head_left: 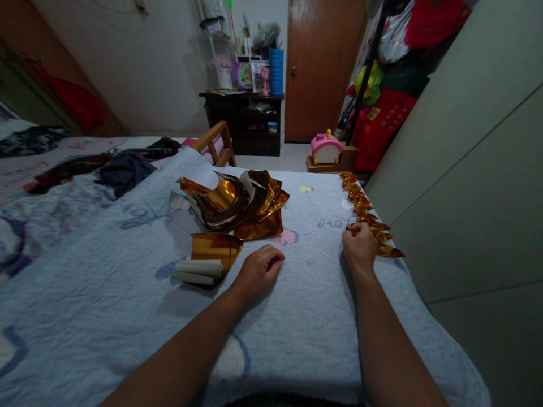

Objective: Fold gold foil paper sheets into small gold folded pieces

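Row of folded gold foil pieces (361, 202), right of frame: pointed ends, set close together along the edge of a light-blue quilted cloth (309, 316).

Right hand (360, 243), right of centre, at the row's near part: fingers closed, a sliver of gold showing at the fingertips; whether that piece is gripped or only pressed, cannot tell. Handling, as judged: light pressure, since thin foil would likely crush; points lined up with the neighbours; fingers best lifted straight up, lest they drag the pieces alongside.

Left hand (261, 271), centre of frame: loosely curled closed on the cloth, nothing visible in it, palm hidden. Best kept clear of the loose sheets beside it.

Pile of gold foil sheets (223, 195), upper centre: curved, layered, edges fanned to the right. Sheets probably cling; one at a time advised.

Smaller gold sheet (214, 247), left of centre, just beside the left hand: pale rolls (198, 268) at its near side. Flattening before any crease would likely help.
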Demonstrator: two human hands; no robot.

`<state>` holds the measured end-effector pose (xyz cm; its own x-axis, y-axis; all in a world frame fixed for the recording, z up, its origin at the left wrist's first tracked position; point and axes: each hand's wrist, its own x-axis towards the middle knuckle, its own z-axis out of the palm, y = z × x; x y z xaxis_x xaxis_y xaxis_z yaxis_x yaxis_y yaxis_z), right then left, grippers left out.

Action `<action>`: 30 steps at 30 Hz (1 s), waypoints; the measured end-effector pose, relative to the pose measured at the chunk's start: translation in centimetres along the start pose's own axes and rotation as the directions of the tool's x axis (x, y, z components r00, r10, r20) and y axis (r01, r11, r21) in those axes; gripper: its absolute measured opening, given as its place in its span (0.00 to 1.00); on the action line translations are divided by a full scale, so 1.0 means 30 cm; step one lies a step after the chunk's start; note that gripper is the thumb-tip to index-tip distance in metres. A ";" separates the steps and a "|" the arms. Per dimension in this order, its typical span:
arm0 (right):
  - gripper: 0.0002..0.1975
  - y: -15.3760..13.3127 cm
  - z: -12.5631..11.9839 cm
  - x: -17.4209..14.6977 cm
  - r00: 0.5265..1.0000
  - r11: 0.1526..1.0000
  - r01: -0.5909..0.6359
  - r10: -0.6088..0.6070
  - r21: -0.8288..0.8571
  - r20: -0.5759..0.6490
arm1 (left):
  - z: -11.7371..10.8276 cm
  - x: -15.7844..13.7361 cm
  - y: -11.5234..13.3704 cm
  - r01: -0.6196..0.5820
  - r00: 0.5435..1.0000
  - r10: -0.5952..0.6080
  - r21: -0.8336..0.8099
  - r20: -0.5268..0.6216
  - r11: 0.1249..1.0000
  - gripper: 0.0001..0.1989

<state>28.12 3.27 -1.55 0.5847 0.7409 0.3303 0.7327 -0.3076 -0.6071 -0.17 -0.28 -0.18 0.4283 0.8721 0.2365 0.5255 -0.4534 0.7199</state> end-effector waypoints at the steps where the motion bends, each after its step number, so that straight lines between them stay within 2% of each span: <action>1: 0.11 -0.009 -0.004 -0.005 1.000 1.000 -0.005 0.005 -0.013 0.012 | 0.000 0.000 0.000 -0.002 1.000 0.002 0.003 0.000 1.000 0.06; 9: 0.13 -0.050 -0.026 -0.028 0.997 0.995 0.042 -0.035 -0.091 0.074 | -0.001 -0.002 0.003 0.011 1.000 -0.011 -0.005 0.002 1.000 0.06; 16: 0.12 -0.053 -0.034 -0.036 0.982 0.966 0.162 -0.138 -0.203 0.129 | -0.001 0.001 0.005 0.002 1.000 -0.002 0.003 0.008 1.000 0.06; 20: 0.13 -0.050 -0.041 -0.044 0.994 0.950 0.094 -0.074 -0.296 0.079 | 0.000 -0.002 0.001 -0.002 1.000 0.002 0.001 0.005 1.000 0.06; 23: 0.13 -0.057 -0.048 -0.052 0.995 0.943 0.061 -0.033 -0.329 0.090 | 0.000 -0.004 0.000 -0.002 1.000 0.002 0.004 0.004 1.000 0.07; 30: 0.13 -0.057 -0.037 -0.056 0.990 0.941 0.104 -0.068 -0.321 0.121 | -0.002 -0.002 0.000 -0.007 1.000 0.007 0.019 0.008 1.000 0.07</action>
<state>26.27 1.88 -0.28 0.4871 0.8268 0.2814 0.8623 -0.4042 -0.3051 -0.25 -0.33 -0.16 0.4376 0.8676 0.2363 0.5367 -0.4628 0.7055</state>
